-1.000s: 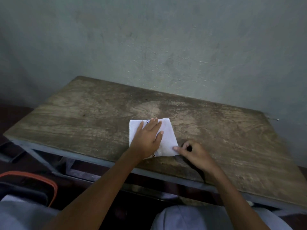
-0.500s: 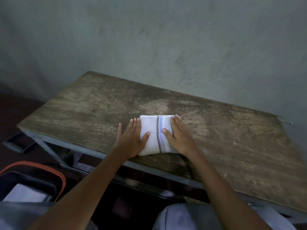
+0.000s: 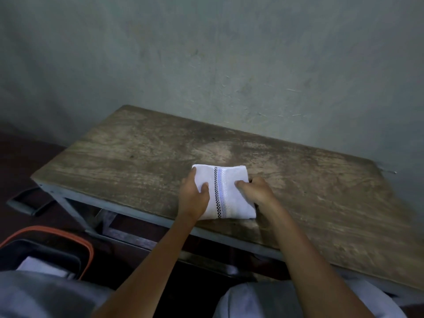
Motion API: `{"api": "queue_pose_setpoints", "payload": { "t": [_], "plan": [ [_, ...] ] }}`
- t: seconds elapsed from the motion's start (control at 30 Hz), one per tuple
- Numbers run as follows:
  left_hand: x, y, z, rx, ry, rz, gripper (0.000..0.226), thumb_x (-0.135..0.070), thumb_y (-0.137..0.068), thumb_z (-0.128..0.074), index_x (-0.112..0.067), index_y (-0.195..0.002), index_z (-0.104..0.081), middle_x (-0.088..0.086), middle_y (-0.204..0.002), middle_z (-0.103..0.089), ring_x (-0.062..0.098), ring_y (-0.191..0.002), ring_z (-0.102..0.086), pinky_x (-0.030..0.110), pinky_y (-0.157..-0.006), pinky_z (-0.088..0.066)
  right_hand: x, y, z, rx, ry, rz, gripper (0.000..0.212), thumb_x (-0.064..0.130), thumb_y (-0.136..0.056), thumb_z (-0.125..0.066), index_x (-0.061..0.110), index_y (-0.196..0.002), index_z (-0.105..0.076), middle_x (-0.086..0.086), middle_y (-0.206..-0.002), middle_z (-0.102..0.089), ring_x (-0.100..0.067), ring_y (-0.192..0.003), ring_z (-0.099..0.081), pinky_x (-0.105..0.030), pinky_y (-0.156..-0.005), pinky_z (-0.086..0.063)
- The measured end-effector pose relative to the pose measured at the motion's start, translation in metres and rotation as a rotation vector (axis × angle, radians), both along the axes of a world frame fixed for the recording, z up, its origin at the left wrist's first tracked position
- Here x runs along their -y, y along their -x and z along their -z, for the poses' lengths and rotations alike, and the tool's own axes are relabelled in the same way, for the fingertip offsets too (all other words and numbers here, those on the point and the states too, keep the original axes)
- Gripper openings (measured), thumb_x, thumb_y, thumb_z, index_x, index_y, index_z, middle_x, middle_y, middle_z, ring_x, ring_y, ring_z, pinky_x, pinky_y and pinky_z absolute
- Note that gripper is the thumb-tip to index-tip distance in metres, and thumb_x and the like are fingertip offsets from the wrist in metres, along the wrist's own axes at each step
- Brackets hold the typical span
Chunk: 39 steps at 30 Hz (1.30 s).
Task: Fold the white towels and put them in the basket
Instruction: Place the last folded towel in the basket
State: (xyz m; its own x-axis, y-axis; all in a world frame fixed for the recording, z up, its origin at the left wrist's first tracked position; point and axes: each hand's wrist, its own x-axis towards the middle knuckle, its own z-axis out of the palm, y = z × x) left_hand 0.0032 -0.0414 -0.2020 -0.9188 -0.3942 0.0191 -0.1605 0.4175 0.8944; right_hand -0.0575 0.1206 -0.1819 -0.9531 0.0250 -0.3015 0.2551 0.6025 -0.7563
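Where half a second ago both palms lay flat with straight fingers, smoothing the folded white towel, they now curl around its two short sides. The left hand grips the towel's left edge, thumb on top of the cloth and the other fingers out of sight past the edge. The towel itself has kept its place near the front edge of the tabletop, a compact rectangle with its black-checked and pale stripe running down the middle of the top face. The right hand grips the right edge the same way, thumb pressed on the cloth and knuckles bent over the side. I cannot tell whether the towel has left the wood yet; it looks to be touching it along the near edge.

That shift from pressing to gripping suggests the folding of this towel is finished and the lift toward the basket is starting.

The basket stands on the floor at the lower left, below and well apart from the towel, with an orange rim and a dark inside. One white folded piece, probably a towel, lies in it, partly hidden.
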Motion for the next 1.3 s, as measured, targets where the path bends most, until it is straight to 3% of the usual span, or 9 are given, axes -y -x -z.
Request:
{"api": "queue_pose_setpoints", "payload": {
  "t": [0.27,0.37,0.43,0.5,0.77,0.93,1.03,1.13,1.3],
  "plan": [
    [0.010,-0.018,-0.022,-0.084,-0.258,-0.133,0.052,-0.018,-0.089,-0.062,-0.007,-0.136,-0.044,0.011,-0.136,-0.050,0.024,-0.125,-0.048,0.038,-0.108,-0.036,0.016,-0.028,-0.035,-0.090,0.178,0.021,0.018,0.035,-0.091,-0.051,0.017,-0.089,-0.054,0.003,-0.085,-0.058,-0.007,-0.070,-0.053,-0.024,-0.054,-0.036],
    [0.028,-0.031,-0.044,-0.137,-0.331,-0.162,0.035,-0.022,-0.088,-0.062,-0.010,-0.121,-0.059,0.007,-0.113,-0.065,0.022,-0.104,-0.062,0.039,-0.093,-0.050,0.036,-0.036,-0.050,-0.160,0.250,0.013,0.026,0.036,-0.092,-0.051,0.012,-0.101,-0.057,-0.003,-0.096,-0.063,-0.008,-0.073,-0.055,-0.024,-0.054,-0.036],
    [0.044,-0.046,-0.063,-0.210,-0.393,-0.198,0.015,-0.018,-0.091,-0.057,-0.009,-0.101,-0.064,0.003,-0.089,-0.067,0.018,-0.083,-0.064,0.030,-0.073,-0.054,0.056,-0.043,-0.063,-0.221,0.304,-0.015,0.024,0.033,-0.092,-0.052,0.012,-0.102,-0.057,-0.002,-0.095,-0.063,-0.007,-0.072,-0.055,-0.023,-0.055,-0.037],
    [0.064,-0.065,-0.081,-0.252,-0.431,-0.262,0.012,-0.018,-0.094,-0.052,-0.012,-0.094,-0.063,-0.001,-0.079,-0.064,0.014,-0.071,-0.060,0.020,-0.059,-0.051,0.082,-0.053,-0.076,-0.246,0.356,-0.056,0.027,0.031,-0.091,-0.054,0.009,-0.105,-0.057,0.000,-0.090,-0.061,-0.008,-0.072,-0.055,-0.022,-0.056,-0.037],
    [0.169,-0.159,-0.112,-0.316,-0.552,-0.531,0.025,-0.014,-0.092,-0.054,-0.007,-0.114,-0.061,0.012,-0.101,-0.067,0.022,-0.082,-0.062,0.040,-0.081,-0.053,0.209,-0.098,-0.101,-0.177,0.456,-0.357,0.023,0.032,-0.090,-0.056,0.011,-0.102,-0.056,-0.001,-0.087,-0.061,-0.015,-0.073,-0.057,-0.022,-0.058,-0.040],
    [0.225,-0.215,-0.095,-0.336,-0.654,-0.678,0.026,-0.010,-0.091,-0.053,-0.005,-0.115,-0.060,0.017,-0.105,-0.067,0.033,-0.088,-0.066,0.050,-0.080,-0.055,0.287,-0.125,-0.084,-0.055,0.426,-0.559,0.016,0.034,-0.091,-0.054,0.019,-0.091,-0.052,0.002,-0.086,-0.061,-0.014,-0.076,-0.059,-0.026,-0.063,-0.045],
    [0.255,-0.240,-0.068,-0.334,-0.727,-0.806,0.017,-0.007,-0.093,-0.050,-0.005,-0.102,-0.064,0.013,-0.091,-0.067,0.024,-0.075,-0.063,0.037,-0.069,-0.055,0.337,-0.141,-0.050,0.060,0.391,-0.651,0.015,0.033,-0.089,-0.054,0.019,-0.086,-0.051,-0.007,-0.098,-0.064,-0.024,-0.087,-0.061,-0.036,-0.078,-0.049],
    [0.285,-0.264,-0.022,-0.293,-0.832,-0.944,0.017,-0.005,-0.093,-0.048,-0.007,-0.087,-0.064,0.013,-0.086,-0.065,0.023,-0.070,-0.059,0.034,-0.069,-0.052,0.383,-0.158,-0.004,0.170,0.349,-0.746,0.010,0.025,-0.092,-0.050,0.016,-0.088,-0.052,-0.005,-0.088,-0.060,-0.021,-0.082,-0.057,-0.032,-0.073,-0.045],
    [0.324,-0.287,0.079,-0.198,-1.068,-1.129,0.023,-0.003,-0.093,-0.043,-0.002,-0.106,-0.062,0.021,-0.102,-0.064,0.030,-0.080,-0.060,0.041,-0.078,-0.050,0.446,-0.178,0.100,0.254,0.180,-0.849,0.004,0.020,-0.090,-0.053,0.016,-0.092,-0.054,-0.003,-0.090,-0.059,-0.021,-0.092,-0.054,-0.028,-0.079,-0.040]
  ]
}}
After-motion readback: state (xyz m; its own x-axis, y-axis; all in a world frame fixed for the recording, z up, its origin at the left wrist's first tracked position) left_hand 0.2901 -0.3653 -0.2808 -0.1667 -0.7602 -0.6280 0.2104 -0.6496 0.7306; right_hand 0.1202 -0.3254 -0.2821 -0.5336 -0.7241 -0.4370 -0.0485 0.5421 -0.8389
